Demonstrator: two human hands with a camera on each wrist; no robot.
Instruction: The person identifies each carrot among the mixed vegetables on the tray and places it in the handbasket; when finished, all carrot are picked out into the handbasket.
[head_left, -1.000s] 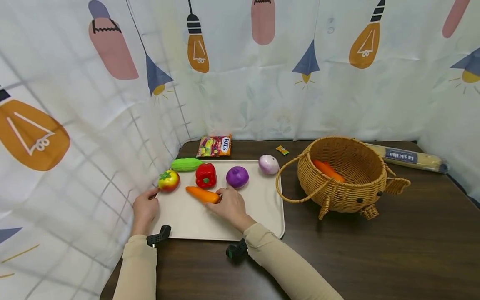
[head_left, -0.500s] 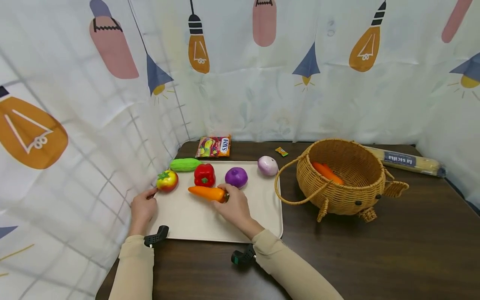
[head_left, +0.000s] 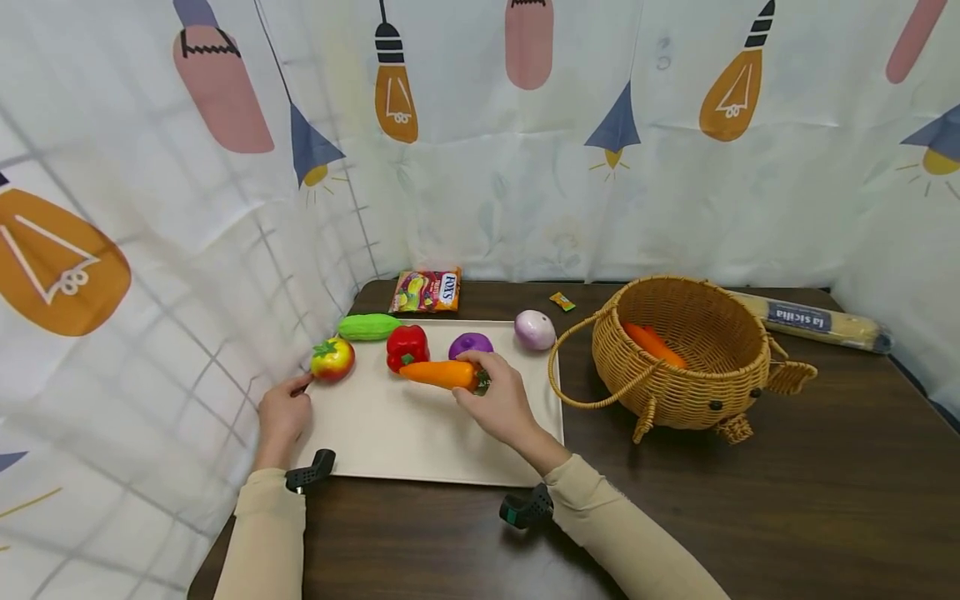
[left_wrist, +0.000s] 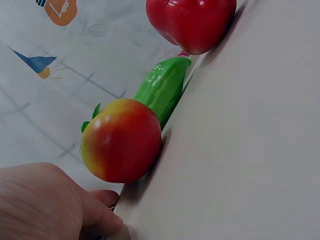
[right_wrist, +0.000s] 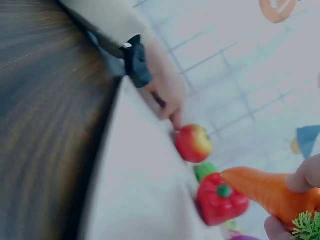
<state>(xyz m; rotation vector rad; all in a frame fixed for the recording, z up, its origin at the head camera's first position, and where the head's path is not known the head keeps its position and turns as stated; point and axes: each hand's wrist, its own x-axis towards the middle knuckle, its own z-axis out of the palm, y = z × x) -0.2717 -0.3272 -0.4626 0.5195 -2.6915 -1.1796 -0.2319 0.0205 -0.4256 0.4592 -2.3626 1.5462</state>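
My right hand (head_left: 501, 398) pinches an orange toy carrot (head_left: 438, 373) near its leafy end and holds it above the white tray (head_left: 375, 450). In the right wrist view, green leaves (right_wrist: 308, 226) stick out by the fingers. At the tray's left edge my left hand (head_left: 283, 418) grips the rim, thumb on top. Just beyond that thumb sits a red-and-yellow toy tomato (left_wrist: 122, 142). Behind it lie a green ridged vegetable (head_left: 367, 326) and a red bell pepper (head_left: 407, 346). The right hand partly hides a purple onion (head_left: 470, 344); a pale lilac onion (head_left: 534, 330) sits farther right.
A wicker basket (head_left: 720, 408) with its handle toward the tray stands on the right, orange carrots (head_left: 654, 345) inside. Behind it lies a pasta packet (head_left: 817, 321). A sweets bag (head_left: 426, 292) and a small wrapped candy (head_left: 562, 301) lie along the back, before a curtain.
My right hand has lifted the carrot off the tray and carried it to the right, now in front of the purple onion. The left hand stays on the tray's edge.
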